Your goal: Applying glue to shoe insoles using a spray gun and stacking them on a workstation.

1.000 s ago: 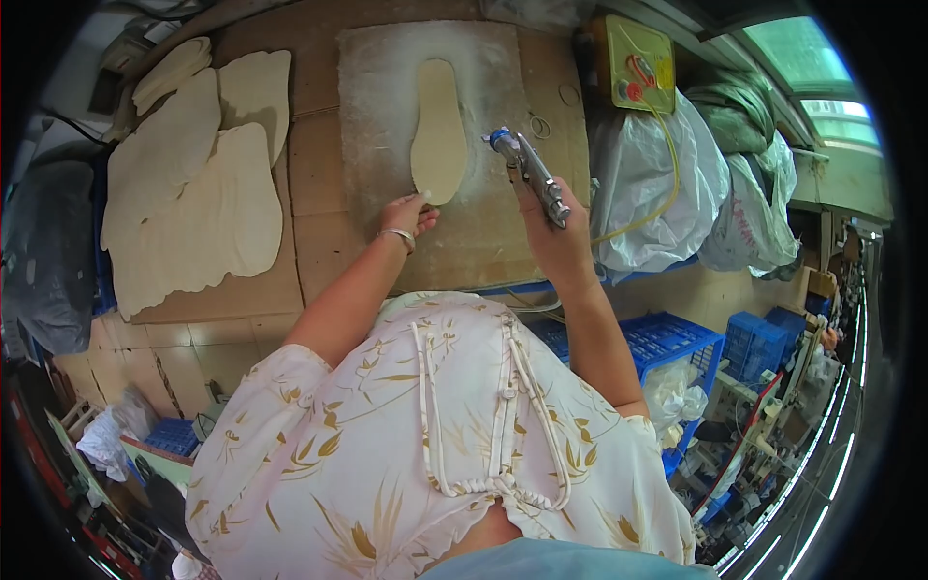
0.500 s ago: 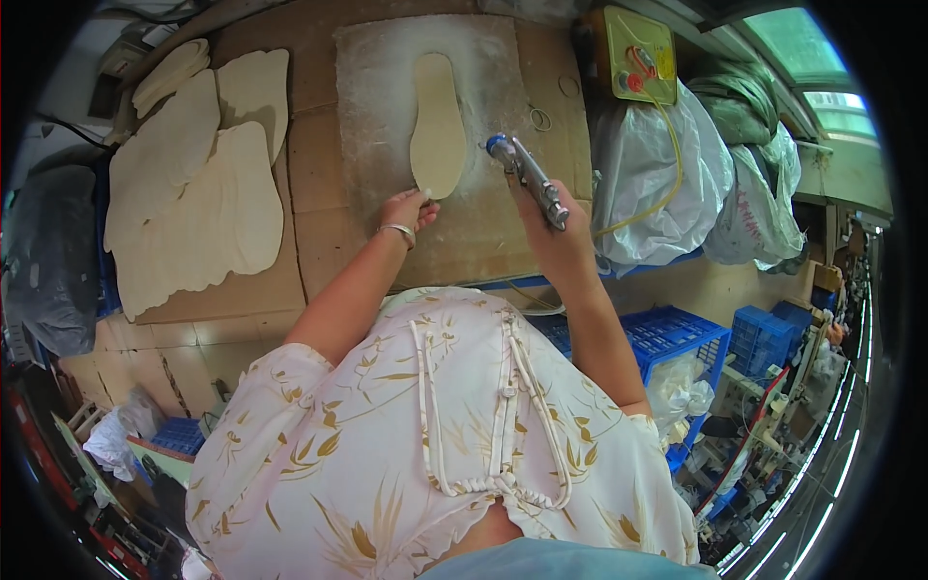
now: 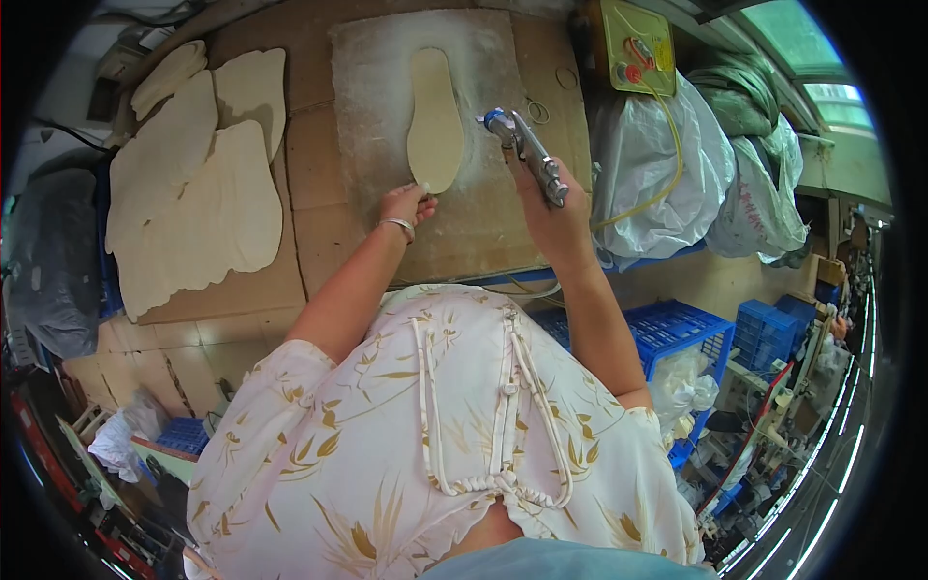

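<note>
A cream insole (image 3: 435,116) lies flat on a whitish, residue-coated sheet (image 3: 372,58) on the cardboard-covered table. My left hand (image 3: 407,204) pinches the insole's near end between thumb and fingers. To the right of the insole, my right hand (image 3: 559,208) is wrapped around the handle of a metal spray gun (image 3: 530,155). The gun's blue-ringed nozzle points left, toward the insole, and stays apart from it. Any spray leaving the nozzle is too faint to make out.
Stacked cream insoles (image 3: 198,193) lie fanned out at the left. A yellow can (image 3: 633,48) with a yellow hose (image 3: 677,164) stands back right, beside white plastic bags (image 3: 657,184). Two thin rings (image 3: 538,113) lie right of the sheet. A blue crate (image 3: 677,333) stands below right.
The right hand and spray gun have shifted slightly up relative to the table. The left hand still holds the insole's near end, and the whole view has moved a little.
</note>
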`<state>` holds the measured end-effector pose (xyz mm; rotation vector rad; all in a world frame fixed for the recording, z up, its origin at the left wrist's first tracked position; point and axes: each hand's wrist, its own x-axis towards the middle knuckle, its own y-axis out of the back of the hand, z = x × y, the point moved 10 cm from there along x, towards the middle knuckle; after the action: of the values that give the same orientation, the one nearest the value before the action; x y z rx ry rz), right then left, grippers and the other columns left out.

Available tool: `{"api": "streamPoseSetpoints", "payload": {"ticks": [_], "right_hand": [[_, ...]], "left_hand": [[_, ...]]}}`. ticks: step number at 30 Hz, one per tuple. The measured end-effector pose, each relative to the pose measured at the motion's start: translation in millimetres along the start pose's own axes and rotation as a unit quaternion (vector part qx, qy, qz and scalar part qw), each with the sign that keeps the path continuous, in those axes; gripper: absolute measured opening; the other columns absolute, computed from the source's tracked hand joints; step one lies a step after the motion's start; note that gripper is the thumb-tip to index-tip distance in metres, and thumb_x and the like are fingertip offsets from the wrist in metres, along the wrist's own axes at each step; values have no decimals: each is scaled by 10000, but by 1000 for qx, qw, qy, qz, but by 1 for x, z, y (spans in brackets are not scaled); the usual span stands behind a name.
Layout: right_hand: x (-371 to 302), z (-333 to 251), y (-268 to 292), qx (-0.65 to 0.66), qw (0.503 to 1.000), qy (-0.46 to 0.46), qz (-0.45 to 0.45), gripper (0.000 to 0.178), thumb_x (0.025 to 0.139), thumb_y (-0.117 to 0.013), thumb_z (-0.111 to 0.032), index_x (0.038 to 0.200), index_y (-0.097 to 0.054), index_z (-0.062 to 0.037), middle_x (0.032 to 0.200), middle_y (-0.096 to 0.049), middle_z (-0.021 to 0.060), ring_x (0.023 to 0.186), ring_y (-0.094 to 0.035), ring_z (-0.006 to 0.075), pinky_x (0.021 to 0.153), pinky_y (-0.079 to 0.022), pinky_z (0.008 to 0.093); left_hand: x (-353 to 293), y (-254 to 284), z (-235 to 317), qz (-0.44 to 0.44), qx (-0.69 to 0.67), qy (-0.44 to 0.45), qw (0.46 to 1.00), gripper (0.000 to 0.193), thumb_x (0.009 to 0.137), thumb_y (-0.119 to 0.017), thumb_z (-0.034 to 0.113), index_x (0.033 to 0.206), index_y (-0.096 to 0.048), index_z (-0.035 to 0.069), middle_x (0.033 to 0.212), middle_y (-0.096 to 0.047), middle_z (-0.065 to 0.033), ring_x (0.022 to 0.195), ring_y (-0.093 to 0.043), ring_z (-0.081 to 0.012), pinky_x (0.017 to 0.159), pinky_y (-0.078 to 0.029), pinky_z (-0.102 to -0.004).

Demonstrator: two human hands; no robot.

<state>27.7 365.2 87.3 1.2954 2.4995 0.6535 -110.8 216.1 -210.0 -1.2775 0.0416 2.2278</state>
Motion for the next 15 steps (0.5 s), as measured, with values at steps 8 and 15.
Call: {"api": "streamPoseSetpoints", "payload": {"ticks": [8,15], "right_hand": [[-8,15,-3,25,1000,-9,-7,241,894,-630,-244,851,-554,-19,605,-511,73,528,-462,151,526,-410,304],[-5,17,3,3,999,-34,-6,249,894,-628,-263,908,-564,-23,605,-526,81,531,-484,163,530,-423,310]], "left_hand": [[-1,0,1,9,-4,3,1000,215,865,-633,131,1040,-588,17,892,-627,-78,761,-650,-175,629,-551,-270],[0,1,1,17,5,1,1000,208,869,-626,133,1035,-595,10,891,-633,-81,747,-652,-175,618,-550,-267]]}}
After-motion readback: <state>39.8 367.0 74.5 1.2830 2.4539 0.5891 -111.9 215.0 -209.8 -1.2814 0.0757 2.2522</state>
